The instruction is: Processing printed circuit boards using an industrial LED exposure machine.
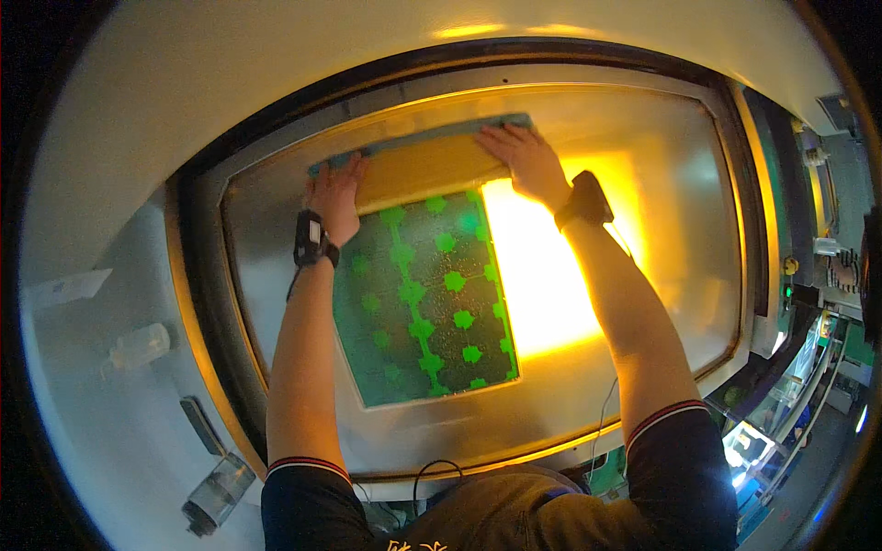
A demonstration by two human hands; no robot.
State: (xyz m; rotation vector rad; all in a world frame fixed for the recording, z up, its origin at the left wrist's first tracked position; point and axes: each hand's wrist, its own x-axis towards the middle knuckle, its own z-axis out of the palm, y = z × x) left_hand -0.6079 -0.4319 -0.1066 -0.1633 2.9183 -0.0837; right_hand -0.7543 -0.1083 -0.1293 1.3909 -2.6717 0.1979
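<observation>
A long tan board with a teal far edge (418, 170) lies crosswise over the far part of a dark green sheet with bright green blotches (450, 303). My left hand (336, 197) holds the board's left end, fingers reaching over the teal edge. At the right end my right hand (524, 161) grips it the same way, with the fingers laid along the teal strip. The undersides of both hands are hidden, so the thumbs cannot be made out. Black bands with small devices sit on both wrists.
A framed, pale work surface (680, 230) surrounds the sheet, with a dark raised rim (197, 239). Bright yellow-white light (547, 285) glows right of the sheet. A clear bottle-like container (219, 491) and a dark bar (202, 425) are at lower left. Equipment with cables stands at right.
</observation>
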